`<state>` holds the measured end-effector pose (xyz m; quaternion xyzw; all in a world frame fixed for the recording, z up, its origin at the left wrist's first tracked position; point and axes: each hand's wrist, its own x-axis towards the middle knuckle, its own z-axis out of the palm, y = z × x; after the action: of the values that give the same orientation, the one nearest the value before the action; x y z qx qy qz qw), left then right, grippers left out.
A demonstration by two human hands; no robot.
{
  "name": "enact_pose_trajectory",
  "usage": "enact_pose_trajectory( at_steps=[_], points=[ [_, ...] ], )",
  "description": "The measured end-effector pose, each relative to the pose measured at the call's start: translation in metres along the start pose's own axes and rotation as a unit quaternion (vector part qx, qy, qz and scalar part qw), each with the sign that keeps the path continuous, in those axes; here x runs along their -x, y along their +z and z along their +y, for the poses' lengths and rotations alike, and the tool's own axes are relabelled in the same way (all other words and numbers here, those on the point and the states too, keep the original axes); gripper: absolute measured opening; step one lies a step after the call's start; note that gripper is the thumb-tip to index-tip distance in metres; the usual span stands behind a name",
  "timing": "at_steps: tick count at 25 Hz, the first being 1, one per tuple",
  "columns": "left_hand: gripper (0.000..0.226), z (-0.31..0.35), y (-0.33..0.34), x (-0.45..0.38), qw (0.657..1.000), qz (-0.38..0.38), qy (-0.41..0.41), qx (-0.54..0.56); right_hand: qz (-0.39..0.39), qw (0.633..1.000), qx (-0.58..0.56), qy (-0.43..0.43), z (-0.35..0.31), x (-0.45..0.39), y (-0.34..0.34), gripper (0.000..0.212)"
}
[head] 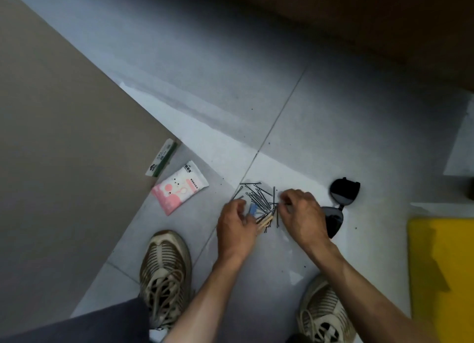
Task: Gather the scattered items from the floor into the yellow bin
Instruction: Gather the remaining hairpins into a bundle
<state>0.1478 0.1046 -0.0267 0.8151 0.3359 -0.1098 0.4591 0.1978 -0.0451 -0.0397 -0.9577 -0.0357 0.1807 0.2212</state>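
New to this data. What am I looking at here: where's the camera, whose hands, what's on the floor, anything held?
There is no robot. A person wears one wide-angle camera on the head, so you look down past their arms and shoes at a tiled floor. The left hand and right hand both work at a heap of dark hairpins mixed with a few pale wooden sticks and a small blue piece. Fingers of both hands curl into the heap; what exactly each pinches is hard to tell. Also lying there: black sunglasses, a pink-and-white packet, and a green-and-white packet. The yellow bin is at the right edge.
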Motion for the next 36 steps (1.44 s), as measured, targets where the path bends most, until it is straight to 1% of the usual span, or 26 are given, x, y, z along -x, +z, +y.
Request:
enact_pose_trajectory(
  at_steps=[2,3,4,5,7,8,9,11,13,14,16,18,20,22,24,28,30,31,33,35,36],
  points=[
    [0.035,-0.005,-0.008,-0.014,0.997,0.052,0.017,-0.057,0.042,0.997,-0.018,0.056,0.009,0.012,-0.002,0.023],
    [0.038,-0.006,-0.012,-0.019,0.994,0.055,0.013,-0.093,0.035,0.996,-0.020,0.075,0.009,0.019,0.000,0.030],
    [0.040,-0.005,-0.013,-0.021,0.992,0.038,0.013,-0.121,0.012,0.997,-0.022,0.076,0.007,0.025,0.003,0.033],
    [0.041,-0.002,-0.010,-0.021,0.990,0.004,0.025,-0.140,-0.013,0.998,-0.020,0.059,0.001,0.028,0.009,0.032],
    [0.040,0.002,-0.003,-0.016,0.983,-0.065,0.075,-0.157,-0.046,0.999,-0.008,0.002,-0.010,0.031,0.019,0.024],
    [0.039,0.002,-0.002,-0.015,0.980,-0.083,0.097,-0.156,-0.048,0.999,-0.015,-0.014,-0.012,0.029,0.019,0.021],
    [0.038,0.001,-0.004,-0.016,0.979,-0.083,0.108,-0.151,-0.038,0.999,-0.032,-0.014,-0.010,0.024,0.017,0.021],
    [0.038,-0.002,-0.010,-0.024,0.985,-0.044,0.086,-0.146,0.008,0.997,-0.068,0.026,0.000,0.013,0.010,0.028],
    [0.038,-0.002,-0.009,-0.029,0.989,-0.027,0.040,-0.140,0.014,0.996,-0.043,0.074,0.001,0.002,0.006,0.046],
    [0.037,0.003,-0.004,-0.028,0.991,-0.038,0.026,-0.124,0.002,0.997,-0.012,0.075,-0.006,-0.002,0.007,0.053],
    [0.033,0.017,0.007,-0.022,0.996,-0.081,-0.001,-0.038,-0.029,0.998,0.041,0.043,-0.024,-0.001,0.014,0.058],
    [0.037,0.024,0.013,-0.019,0.992,-0.108,-0.032,0.055,-0.047,0.996,0.071,0.011,-0.032,0.005,0.023,0.055],
    [0.039,0.020,0.011,-0.020,0.990,-0.083,-0.057,0.096,-0.030,0.997,0.067,0.003,-0.031,0.007,0.026,0.045],
    [0.036,0.013,0.005,-0.023,0.993,-0.038,-0.057,0.092,-0.012,0.997,0.071,0.015,-0.031,0.007,0.026,0.034],
    [0.033,0.005,-0.002,-0.023,0.994,-0.006,-0.056,0.092,-0.015,0.993,0.114,0.019,-0.037,0.004,0.026,0.024],
    [0.028,0.003,-0.009,-0.021,0.992,0.012,-0.048,0.112,-0.044,0.970,0.233,-0.055,-0.049,-0.003,0.016,0.018],
    [0.028,0.005,-0.009,-0.021,0.992,0.015,-0.042,0.114,-0.036,0.956,0.279,-0.079,-0.055,-0.007,0.013,0.016],
    [0.028,0.005,-0.009,-0.020,0.992,0.017,-0.042,0.116,-0.044,0.954,0.283,-0.086,-0.059,-0.010,0.012,0.015],
    [0.026,0.006,-0.008,-0.020,0.990,0.025,-0.051,0.127,-0.066,0.969,0.231,-0.064,-0.057,-0.021,0.010,0.010],
    [0.021,0.010,-0.005,-0.020,0.984,0.036,-0.081,0.155,-0.051,0.993,0.104,-0.011,-0.045,-0.031,0.006,0.011],
    [0.017,0.013,-0.002,-0.020,0.977,0.035,-0.103,0.184,-0.044,0.998,0.028,0.019,-0.040,-0.029,0.002,0.013]
  ],
)
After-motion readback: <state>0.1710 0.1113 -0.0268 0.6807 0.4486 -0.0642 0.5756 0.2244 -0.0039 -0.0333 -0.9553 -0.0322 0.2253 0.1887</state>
